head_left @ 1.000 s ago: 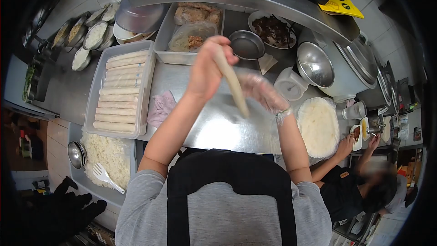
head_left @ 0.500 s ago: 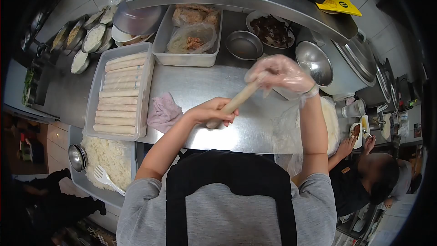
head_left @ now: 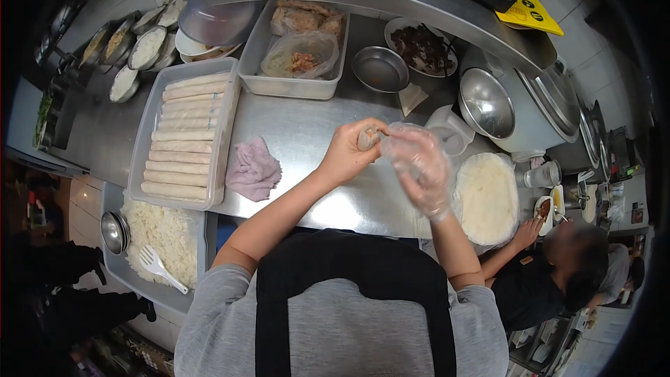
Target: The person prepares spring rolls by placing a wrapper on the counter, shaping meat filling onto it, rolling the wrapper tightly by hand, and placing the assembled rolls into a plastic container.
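My bare left hand is closed round an uncooked spring roll, whose end faces up with some orange filling showing. The rest of the roll is hidden in the fist. Close beside that end is my right hand in a clear plastic glove, its fingers curved with the thumb apart from them. Fingertips of the glove reach the roll's end; whether they press on it I cannot tell. Left of my hands, a plastic tub holds a column of finished spring rolls. To the right lies a round stack of pale wrappers.
A pink cloth lies beside the tub. Behind are a container with bagged filling, a metal bowl and a plate of dark food. Rice with a white spatula sits at lower left. A co-worker stands at right.
The roll has swung from lying slanted between both hands to end-up in my left fist, which moved up. My right hand came down and left, off the roll's far end. The wrapper stack is now uncovered.
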`<state>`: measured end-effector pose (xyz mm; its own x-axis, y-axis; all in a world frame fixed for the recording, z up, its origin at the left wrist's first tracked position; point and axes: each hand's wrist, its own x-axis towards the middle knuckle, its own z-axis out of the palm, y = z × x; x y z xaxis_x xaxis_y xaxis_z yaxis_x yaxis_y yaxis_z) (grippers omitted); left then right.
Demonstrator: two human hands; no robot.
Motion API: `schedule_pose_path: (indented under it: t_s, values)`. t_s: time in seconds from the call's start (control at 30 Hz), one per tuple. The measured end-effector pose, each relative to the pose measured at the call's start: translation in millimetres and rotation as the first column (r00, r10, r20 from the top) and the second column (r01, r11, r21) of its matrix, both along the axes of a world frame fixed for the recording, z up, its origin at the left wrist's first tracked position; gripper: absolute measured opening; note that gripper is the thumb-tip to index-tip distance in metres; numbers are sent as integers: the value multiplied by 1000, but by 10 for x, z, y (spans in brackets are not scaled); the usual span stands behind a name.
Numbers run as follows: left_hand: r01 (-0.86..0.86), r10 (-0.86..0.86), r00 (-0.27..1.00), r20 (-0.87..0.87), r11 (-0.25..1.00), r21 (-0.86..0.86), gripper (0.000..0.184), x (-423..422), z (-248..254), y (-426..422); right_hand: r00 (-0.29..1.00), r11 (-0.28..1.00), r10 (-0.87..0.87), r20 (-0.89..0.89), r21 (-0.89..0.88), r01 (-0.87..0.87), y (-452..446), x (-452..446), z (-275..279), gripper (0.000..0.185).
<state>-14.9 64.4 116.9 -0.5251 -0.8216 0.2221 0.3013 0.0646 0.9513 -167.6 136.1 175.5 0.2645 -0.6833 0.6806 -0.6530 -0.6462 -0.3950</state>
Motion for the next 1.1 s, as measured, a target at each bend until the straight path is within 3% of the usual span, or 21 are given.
schedule_pose_path:
  t_s: [0.07, 0.27, 0.3, 0.37, 0.57, 0.7, 0.77, 0.8, 0.83, 0.87, 0.93, 0.97, 1.03, 1.07, 1.1]
  values:
    - [-148, 151, 988, 0, 968, -201, 13, -47, -2, -1, 1000, 1000, -6, -25, 3, 6, 72, 82, -154, 35]
    - [-291, 335, 942, 18, 842, -454, 11, -36, 80, -22, 981, 975, -178, -82, -152, 164, -43, 258, -448, 41]
    - [-293, 338, 941, 18, 841, -455, 11, -21, 78, -30, 981, 975, -175, -82, -153, 162, -63, 263, -451, 41]
    - [-203, 224, 973, 58, 947, -250, 12, 12, 78, -41, 975, 970, -194, -110, -172, 174, -96, 274, -450, 40]
    - [-162, 156, 986, -66, 981, -110, 12, -32, 94, -84, 970, 956, -222, -102, -220, 196, -186, 313, -328, 35]
    - [-137, 128, 989, -69, 981, -139, 11, -47, 100, -102, 977, 975, -189, -97, -141, 174, -282, 316, -191, 34]
    - [-137, 136, 991, -19, 977, -165, 7, -47, 79, -120, 994, 995, -95, -52, 40, 97, -322, 247, -166, 32]
    - [-141, 139, 990, -19, 976, -169, 7, -18, 110, -125, 995, 995, -91, -51, 37, 93, -337, 230, -193, 32]
    - [-91, 98, 994, 57, 989, -114, 5, 29, 145, -129, 951, 997, 5, 309, 66, -27, -359, 214, -251, 32]
    - [-47, 53, 990, 128, 997, -53, 7, 61, 216, -119, 773, 987, 85, 628, 55, -153, -373, 199, -268, 32]
    - [-63, 66, 996, 67, 997, -37, 13, 36, 319, -66, 802, 986, 101, 589, 47, -159, -310, 159, -275, 32]
    - [-69, 69, 998, 9, 997, -21, 19, 18, 337, -47, 869, 984, 125, 478, 54, -171, -291, 158, -266, 32]
    - [-29, 29, 1000, 1, 998, -57, 16, 10, 175, -92, 947, 986, 124, 296, 73, -152, -245, 160, -197, 33]
    - [4, -4, 1000, -5, 996, -92, 12, 9, 142, -101, 947, 986, 120, 298, 73, -148, -238, 146, -154, 33]
    - [6, -6, 1000, -3, 996, -92, 12, -8, 114, -102, 991, 995, 87, 98, 43, -92, -251, 123, -120, 33]
